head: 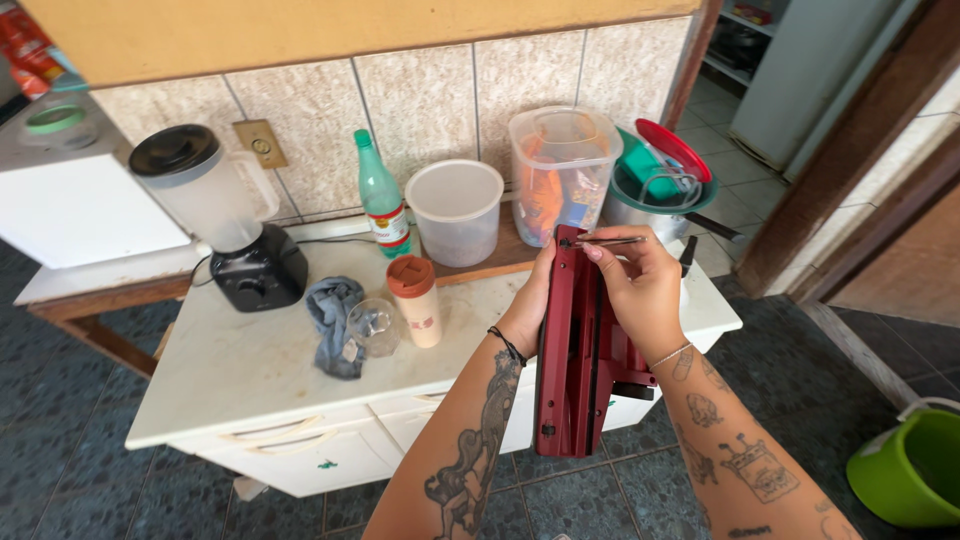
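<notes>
A white worktop (250, 370) with drawers stands against a tiled wall (420, 100), carrying a blender (215, 215) with a black base and lid, a clear lidded container (560, 170) with orange contents, a white tub (455, 210), a green bottle (380, 195), a grey cloth (335, 320), a small cup with a brown lid (415, 300) and a clear glass (375, 325). A green bucket (910, 465) sits on the dark floor at the right. In front of the worktop's right half, held upright in the air, is a long red metal part (575, 350). The left hand (530, 300) grips its left edge near the top. The right hand (640, 290) wraps the right edge and pinches a thin metal rod (605, 240) lying across the part's top end.
</notes>
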